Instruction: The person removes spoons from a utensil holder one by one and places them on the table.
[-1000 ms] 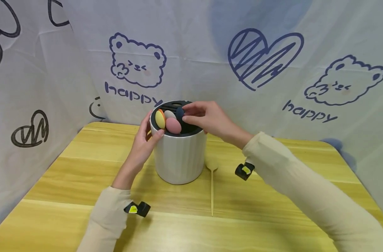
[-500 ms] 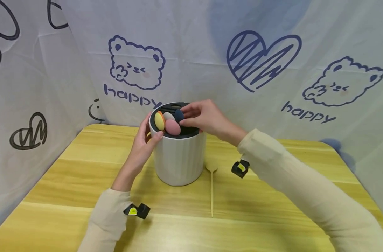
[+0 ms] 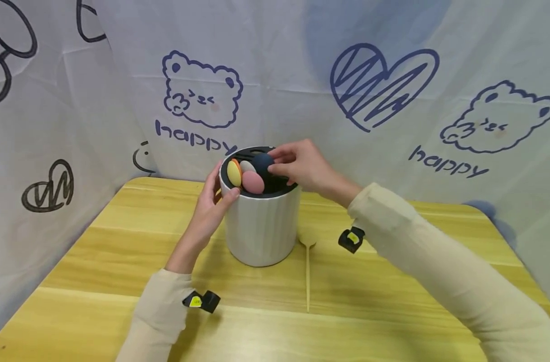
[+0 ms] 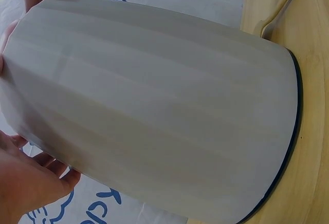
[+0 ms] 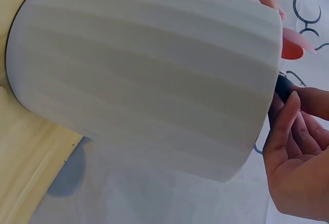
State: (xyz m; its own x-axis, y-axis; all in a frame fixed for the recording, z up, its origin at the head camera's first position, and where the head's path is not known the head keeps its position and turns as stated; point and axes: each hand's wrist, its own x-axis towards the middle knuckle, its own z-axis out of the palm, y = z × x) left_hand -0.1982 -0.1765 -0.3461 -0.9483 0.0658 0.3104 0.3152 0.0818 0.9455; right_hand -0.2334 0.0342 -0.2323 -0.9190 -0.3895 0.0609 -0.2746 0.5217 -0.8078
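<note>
A white ribbed utensil holder [image 3: 261, 229] with a black slotted top stands upright on the table. My left hand [image 3: 202, 213] grips its left side near the rim, thumb in front; some fingers are hidden behind it. With fingertips and thumb, my right hand [image 3: 304, 163] pinches the rounded head of a dark blue spoon [image 3: 261, 162] at the holder's right half. Beside it the heads of other spoons stick up: pink [image 3: 253, 182], pale grey [image 3: 247, 167], and yellow [image 3: 234, 173] with an orange one just behind. Their handles are out of sight inside the holder.
A yellowish spoon [image 3: 308, 271] lies on the wooden table [image 3: 374, 322] right of the holder, its handle toward the front. White cloth [image 3: 284, 115] with blue drawings hangs close behind the table and along its left side.
The dark blue spoon's head has turned and shows a broader face, with my right hand still on it. My left hand keeps its place on the holder. The head view shifts slightly.
</note>
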